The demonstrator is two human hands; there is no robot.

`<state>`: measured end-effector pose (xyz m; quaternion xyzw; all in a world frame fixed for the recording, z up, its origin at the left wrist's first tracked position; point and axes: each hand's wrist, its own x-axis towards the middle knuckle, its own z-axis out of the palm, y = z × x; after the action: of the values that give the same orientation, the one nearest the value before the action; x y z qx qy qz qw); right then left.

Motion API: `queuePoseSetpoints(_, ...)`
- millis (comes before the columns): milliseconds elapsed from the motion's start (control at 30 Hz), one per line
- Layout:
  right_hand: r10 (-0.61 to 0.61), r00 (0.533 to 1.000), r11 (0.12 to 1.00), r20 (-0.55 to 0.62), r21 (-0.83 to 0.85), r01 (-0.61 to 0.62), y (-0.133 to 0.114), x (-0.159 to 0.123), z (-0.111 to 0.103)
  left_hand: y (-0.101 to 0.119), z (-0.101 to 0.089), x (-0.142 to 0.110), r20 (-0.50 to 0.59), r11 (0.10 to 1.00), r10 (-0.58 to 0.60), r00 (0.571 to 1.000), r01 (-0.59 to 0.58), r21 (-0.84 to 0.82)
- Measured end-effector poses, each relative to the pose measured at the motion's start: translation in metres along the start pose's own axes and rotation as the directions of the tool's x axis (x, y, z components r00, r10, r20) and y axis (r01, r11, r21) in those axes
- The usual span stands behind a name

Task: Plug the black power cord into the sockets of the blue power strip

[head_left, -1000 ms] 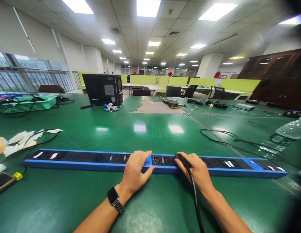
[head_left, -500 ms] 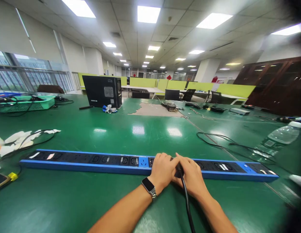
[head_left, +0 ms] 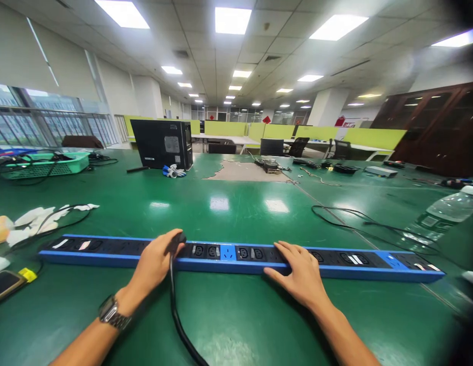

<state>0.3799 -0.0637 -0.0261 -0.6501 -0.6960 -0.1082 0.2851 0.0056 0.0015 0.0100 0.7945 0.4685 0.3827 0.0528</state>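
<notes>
A long blue and black power strip (head_left: 228, 253) lies across the green table in front of me, with rows of sockets facing up. My left hand (head_left: 156, 259) is closed around a black power plug (head_left: 179, 238) just over the strip's left half. From that plug a thick black cable (head_left: 175, 305) runs down toward the bottom edge. Fingers spread, my right hand (head_left: 299, 272) rests on the strip right of its middle. Its thumb is at the strip's near side, and nothing is held in it.
A plastic bottle (head_left: 442, 213) stands tilted-looking at the right, by a thin black cable (head_left: 347, 209). At the left are white gloves (head_left: 38, 221) and a phone (head_left: 5, 285). Farther back sit a green basket (head_left: 64, 165) and a black computer case (head_left: 160, 145).
My left hand has moved left along the strip with the plug and its cable, away from my right hand. My right hand has opened and stays on the strip.
</notes>
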Motion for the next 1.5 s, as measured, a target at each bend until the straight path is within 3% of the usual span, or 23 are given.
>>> queuePoseSetpoints(100,0.004,1.0,1.0,-0.002,-0.004,-0.004,0.0,0.0,0.001,-0.005,-0.009,-0.005,0.044,0.999,0.045,0.998,-0.045,-0.012)
queuePoseSetpoints(300,-0.047,0.999,0.998,0.015,0.045,0.047,-0.02,0.003,0.003,-0.006,-0.001,-0.003,0.111,0.995,0.104,0.988,-0.103,-0.017)
queuePoseSetpoints(467,-0.218,0.975,0.956,0.047,0.212,0.204,-0.081,0.018,0.007,-0.01,0.001,-0.007,0.158,0.995,0.092,0.983,-0.098,0.031)
queuePoseSetpoints(700,-0.296,0.95,0.897,0.099,0.37,0.241,-0.188,0.053,0.041,-0.01,0.002,-0.012,0.159,0.984,0.116,0.98,-0.135,0.116)
queuePoseSetpoints(833,-0.337,0.939,0.868,0.072,0.41,0.28,-0.218,0.066,0.055,-0.013,0.005,-0.011,0.154,0.981,0.115,0.981,-0.137,0.138)
queuePoseSetpoints(900,-0.242,0.97,0.849,-0.023,0.479,0.224,-0.212,0.071,0.049,-0.013,0.006,-0.011,0.147,0.981,0.107,0.983,-0.128,0.144)
queuePoseSetpoints(1000,-0.058,0.987,0.826,-0.149,0.548,0.131,-0.178,0.073,0.031,-0.012,0.006,-0.012,0.135,0.984,0.071,0.988,-0.092,0.154)
queuePoseSetpoints(1067,0.002,0.994,0.826,-0.105,0.561,0.057,-0.146,0.07,0.021,-0.011,0.006,-0.012,0.135,0.984,0.05,0.99,-0.071,0.162)
queuePoseSetpoints(1200,-0.007,0.997,0.835,0.081,0.548,-0.039,-0.101,0.053,0.018,-0.008,0.006,-0.011,0.146,0.983,0.024,0.989,-0.05,0.174)
queuePoseSetpoints(1300,-0.026,0.993,0.879,0.115,0.475,-0.033,-0.097,0.042,0.023,-0.008,0.006,-0.011,0.143,0.983,0.018,0.99,-0.044,0.178)
queuePoseSetpoints(1500,-0.128,0.987,0.936,0.098,0.341,0.088,-0.116,0.034,0.021,0.0,0.006,-0.009,0.122,0.996,0.028,0.992,-0.038,0.078)
